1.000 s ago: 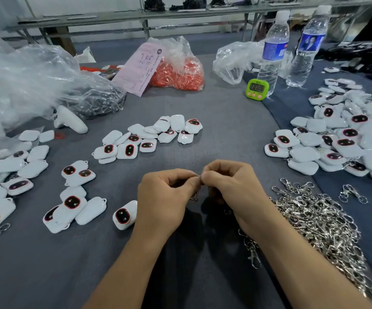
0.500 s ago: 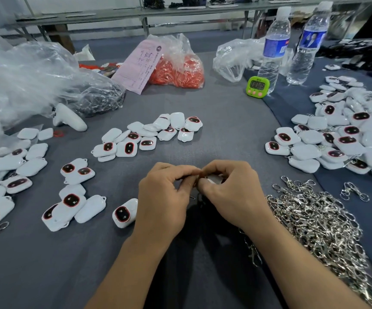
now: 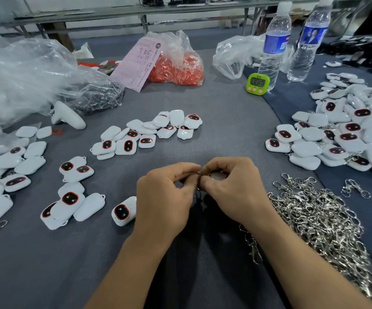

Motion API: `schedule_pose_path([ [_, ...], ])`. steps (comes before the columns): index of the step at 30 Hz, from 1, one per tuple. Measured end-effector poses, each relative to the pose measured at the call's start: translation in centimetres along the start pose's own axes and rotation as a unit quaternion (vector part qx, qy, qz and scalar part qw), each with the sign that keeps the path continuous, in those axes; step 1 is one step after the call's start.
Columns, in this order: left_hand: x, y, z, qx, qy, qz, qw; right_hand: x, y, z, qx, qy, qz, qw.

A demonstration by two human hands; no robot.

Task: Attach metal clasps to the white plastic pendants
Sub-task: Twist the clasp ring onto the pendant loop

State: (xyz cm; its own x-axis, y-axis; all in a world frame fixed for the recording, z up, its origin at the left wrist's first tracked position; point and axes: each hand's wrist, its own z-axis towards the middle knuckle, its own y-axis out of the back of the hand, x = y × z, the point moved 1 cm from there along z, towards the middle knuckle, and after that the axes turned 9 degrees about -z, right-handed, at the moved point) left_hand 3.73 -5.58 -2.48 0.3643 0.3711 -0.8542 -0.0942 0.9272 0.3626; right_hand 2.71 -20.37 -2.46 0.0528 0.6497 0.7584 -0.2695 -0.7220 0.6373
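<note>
Left hand (image 3: 165,197) pinching clasp (image 3: 198,173); right hand (image 3: 232,190), touching it, gripping pendant (image 3: 216,175). Advice: hold pendant steady, thread clasp slowly.

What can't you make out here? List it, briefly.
Head view only:
- The pendant and clasp: nearly covered by the left hand and right hand pinching them; whether they are joined is hidden.
- The timer digits: blurred.
- The pink slip print: too small.
- The clasp pile: cut off by the right and bottom edges.
</note>
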Motion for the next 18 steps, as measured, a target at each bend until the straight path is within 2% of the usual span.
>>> schedule_pose_path([
  [12,0.47,0.57,0.69,0.058,0.073,-0.011,0.996,-0.46,0.35,0.22,-0.011,0.033,-0.024,0.999],
  [18,0.58,0.72,0.64,0.106,0.09,-0.029,0.99,-0.57,0.64,0.28,0.02,0.065,-0.019,0.998],
])
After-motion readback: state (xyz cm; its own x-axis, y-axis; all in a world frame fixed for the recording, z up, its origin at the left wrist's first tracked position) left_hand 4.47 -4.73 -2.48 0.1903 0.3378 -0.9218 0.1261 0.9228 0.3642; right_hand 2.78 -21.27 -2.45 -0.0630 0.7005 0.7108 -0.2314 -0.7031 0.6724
